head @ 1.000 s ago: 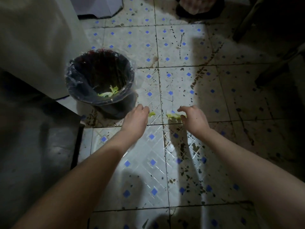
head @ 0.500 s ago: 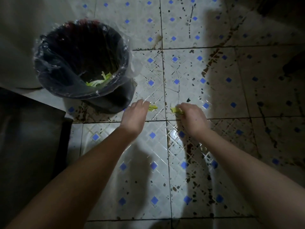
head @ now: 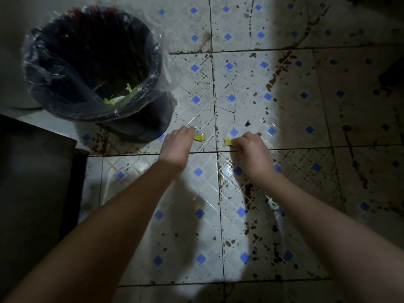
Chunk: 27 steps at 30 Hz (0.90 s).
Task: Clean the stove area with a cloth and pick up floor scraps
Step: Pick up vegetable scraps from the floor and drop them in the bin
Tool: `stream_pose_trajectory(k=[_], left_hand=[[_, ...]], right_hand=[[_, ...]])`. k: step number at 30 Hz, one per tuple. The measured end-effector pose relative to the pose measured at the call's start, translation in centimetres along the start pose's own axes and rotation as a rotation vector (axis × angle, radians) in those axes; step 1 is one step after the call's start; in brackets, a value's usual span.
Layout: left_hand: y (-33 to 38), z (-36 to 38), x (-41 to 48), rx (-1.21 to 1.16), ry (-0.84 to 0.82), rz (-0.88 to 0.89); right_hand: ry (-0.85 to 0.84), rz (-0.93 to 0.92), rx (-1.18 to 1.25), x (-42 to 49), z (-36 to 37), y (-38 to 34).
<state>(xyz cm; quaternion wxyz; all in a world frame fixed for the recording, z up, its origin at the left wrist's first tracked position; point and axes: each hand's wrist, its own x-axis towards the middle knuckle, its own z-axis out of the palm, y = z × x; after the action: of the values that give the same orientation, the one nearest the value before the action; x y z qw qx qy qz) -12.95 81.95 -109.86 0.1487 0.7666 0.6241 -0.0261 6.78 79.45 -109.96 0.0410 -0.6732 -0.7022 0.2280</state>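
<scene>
**A:** Where are your hands?

**B:** Both are low over the floor (head: 181, 237). My left hand (head: 178, 143) is near the foot of the bin (head: 148, 127). My right hand (head: 251, 147) is one tile over. They are apart, with a grout line running between them.

**A:** And the scraps?

**B:** There are two yellow-green bits. The left scrap (head: 200, 137) lies at my left fingertips and pokes out to the right. The right scrap (head: 227, 141) sticks out leftward from my right fingers. The two scraps are near each other, one on each side of that grout line.

**A:** Do you have hold of them?

**B:** On the right, yes. My fingers are curled in and clamped on the right scrap. On the left, my fingers bend down and touch the left scrap. I cannot tell whether they pinch it or only rest on it.

**A:** What about the bin?

**B:** It is dark, round and upright, lined with a clear bag (head: 162, 51) folded over the rim. Pale green leaves (head: 115, 99) lie inside. It stands just beyond my left hand, close but not touching.

**A:** Anything else?

**B:** The tiles are pale with small blue diamonds, spattered with dark stains (head: 248, 193) that are thickest by my right forearm. A dark cabinet (head: 32, 193) fills the left edge beside my left forearm. The far right of the floor is in shadow.
</scene>
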Motion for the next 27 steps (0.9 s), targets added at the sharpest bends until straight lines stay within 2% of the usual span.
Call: stream_pose_trajectory(k=[7,18,27], left_hand=[[0.9,-0.6,0.0,0.075,0.010,0.014],[1.0,-2.8,-2.7,-0.122,0.023,-0.056],[-1.4,-0.8,-5.1,-0.189,0.020,-0.115]], right_hand=[[0.014,-0.017,0.070,-1.4,0.4,-0.1],[0.016,-0.098,0.110,-2.8,0.8,-2.6],[-0.030,-0.100,0.022,-2.9,2.3,-3.6]])
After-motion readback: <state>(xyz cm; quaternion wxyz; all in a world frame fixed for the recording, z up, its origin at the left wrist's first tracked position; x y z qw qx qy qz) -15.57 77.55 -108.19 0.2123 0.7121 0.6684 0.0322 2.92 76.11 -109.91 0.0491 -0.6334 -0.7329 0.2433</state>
